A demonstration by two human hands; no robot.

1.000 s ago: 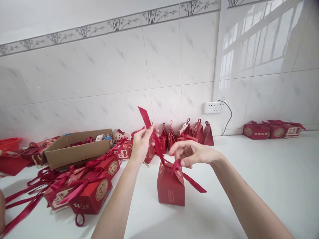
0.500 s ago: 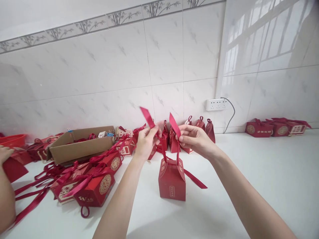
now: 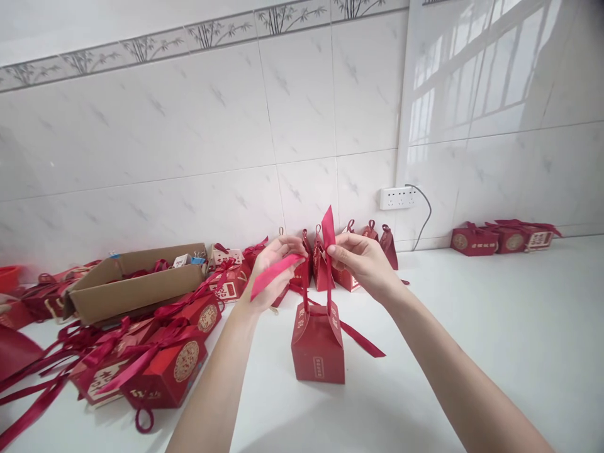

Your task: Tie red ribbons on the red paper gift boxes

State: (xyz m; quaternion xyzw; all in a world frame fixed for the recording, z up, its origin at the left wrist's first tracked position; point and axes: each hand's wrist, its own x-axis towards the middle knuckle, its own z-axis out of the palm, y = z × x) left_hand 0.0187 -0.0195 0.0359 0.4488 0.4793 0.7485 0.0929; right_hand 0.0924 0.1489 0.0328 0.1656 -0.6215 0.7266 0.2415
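Note:
A red gift box with a peaked top stands upright on the white table in front of me. Red ribbon rises from its top in two strands. My right hand pinches one strand between thumb and fingers, its tail end pointing up. Curled fingers of my left hand hold the other strand, whose loose end lies across the hand toward the wrist. Another ribbon tail sticks out to the right of the box. Both hands hover above the box.
Several ribbon-tied red boxes lie at left, by an open cardboard box. Peaked red boxes line the wall, and more tied ones sit far right. A power strip is on the wall.
My left hand has turned, so its ribbon end swings from pointing up to lying down-left across the hand. My right hand still pinches its strand. The co-worker's arm at left has mostly left view.

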